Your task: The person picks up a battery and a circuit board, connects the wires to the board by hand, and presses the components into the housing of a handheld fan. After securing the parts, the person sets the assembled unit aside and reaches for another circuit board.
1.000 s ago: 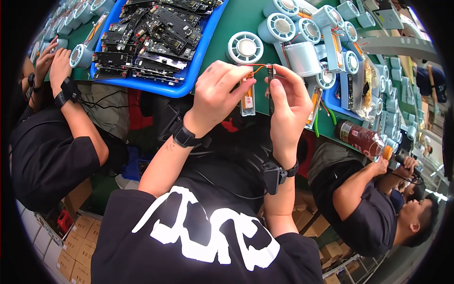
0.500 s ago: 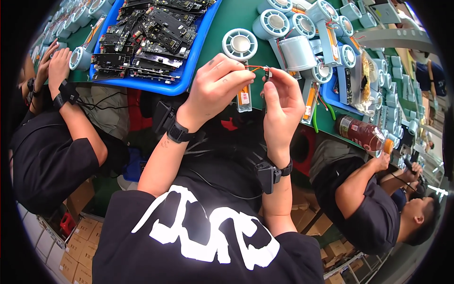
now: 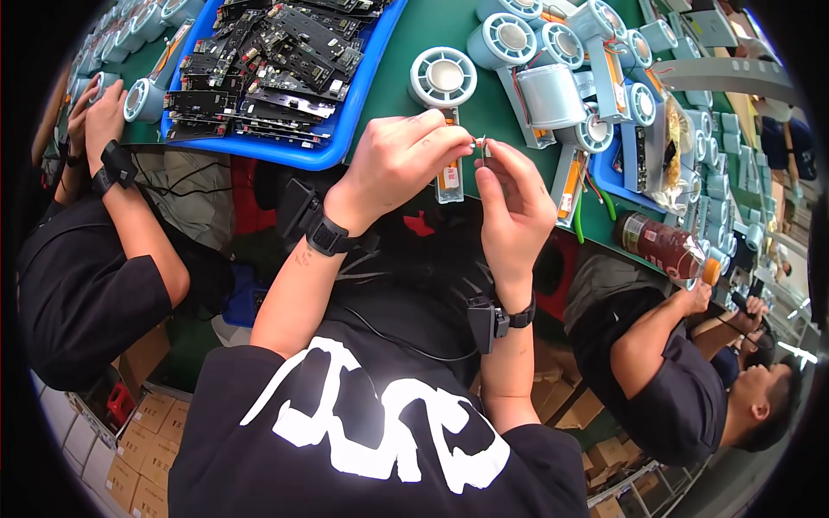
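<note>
My left hand [image 3: 399, 162] is closed, thumb and forefinger pinching the end of a thin red-orange wire [image 3: 474, 142]. Facing it, my right hand [image 3: 516, 197] grips a narrow black circuit board [image 3: 485, 154], seen almost edge-on and mostly hidden by the fingers. The fingertips of both hands nearly meet where the wire reaches the board; whether its plug is seated is too small to tell. Just beyond my hands lies a light-blue handheld fan [image 3: 443, 78] with a round grille, its handle running toward me, partly covered by my left fingers.
A blue tray [image 3: 335, 154] heaped with black circuit boards stands at left. More light-blue fan housings [image 3: 553, 95] are piled at right, near green-handled pliers [image 3: 579, 223] and a dark drink bottle [image 3: 661, 243]. Co-workers sit on both sides, one person's hands [image 3: 104, 121] at far left.
My left fingers have moved in close to the board in my right hand. The wire that stretched across the gap between them now shows only a short piece.
</note>
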Tool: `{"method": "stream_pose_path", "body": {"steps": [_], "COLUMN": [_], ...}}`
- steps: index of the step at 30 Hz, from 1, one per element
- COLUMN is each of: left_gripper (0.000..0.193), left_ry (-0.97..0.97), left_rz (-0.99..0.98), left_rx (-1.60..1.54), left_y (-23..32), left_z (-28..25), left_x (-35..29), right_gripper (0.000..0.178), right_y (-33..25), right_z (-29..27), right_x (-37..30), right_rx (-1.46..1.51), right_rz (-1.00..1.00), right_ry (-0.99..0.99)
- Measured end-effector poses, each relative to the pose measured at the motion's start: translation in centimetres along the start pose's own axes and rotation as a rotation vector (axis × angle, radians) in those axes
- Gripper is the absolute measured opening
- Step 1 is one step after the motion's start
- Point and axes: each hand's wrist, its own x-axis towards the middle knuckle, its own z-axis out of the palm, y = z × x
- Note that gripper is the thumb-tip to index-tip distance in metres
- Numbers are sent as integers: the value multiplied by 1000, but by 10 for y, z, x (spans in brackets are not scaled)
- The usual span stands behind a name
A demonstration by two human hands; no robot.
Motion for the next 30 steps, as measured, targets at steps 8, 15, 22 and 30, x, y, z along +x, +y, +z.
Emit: {"method": "stream_pose_path", "body": {"steps": [8,15,22,30], "left_gripper": [18,18,19,20], "left_ry": [16,10,4,-3], "left_rz": [18,14,26,0], "left_rx": [31,11,8,-44], "left_y": [-2,-3,-4,-3], "left_z": [3,3,1,1], "left_x": [-2,-3,-2,-2], "right_gripper": [29,27,27,28], "right_y": [-9,-19,-27,-15], "right_z": [-3,-7,-6,-1], "right_x": [-1,2,3,-1], "right_rx": [-78,-210,-427,-164], "right_rz": [34,24,-115,105], "right_ry": [-17,-87,-117,-5]}}
